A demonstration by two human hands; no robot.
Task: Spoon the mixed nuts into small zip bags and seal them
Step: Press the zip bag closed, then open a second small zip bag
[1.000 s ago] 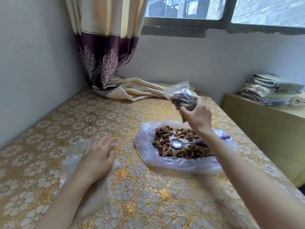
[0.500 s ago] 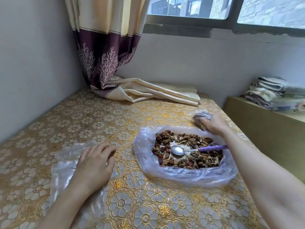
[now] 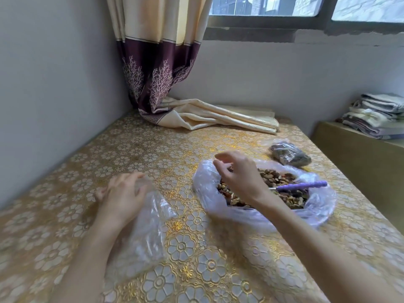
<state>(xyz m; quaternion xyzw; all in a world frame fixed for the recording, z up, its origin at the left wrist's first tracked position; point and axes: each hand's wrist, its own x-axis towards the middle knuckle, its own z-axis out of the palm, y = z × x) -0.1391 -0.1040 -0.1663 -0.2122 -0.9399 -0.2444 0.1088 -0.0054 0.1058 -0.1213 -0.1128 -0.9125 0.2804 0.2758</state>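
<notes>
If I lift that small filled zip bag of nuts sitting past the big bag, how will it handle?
The small clear zip bag packed with dark nuts would probably feel fairly heavy for its size, since it bulges full. Its thin film looks floppy, so it may sag around the fingers and the nuts may shift. It lies slumped on the gold floral tablecloth, so rolling seems unlikely.
</notes>
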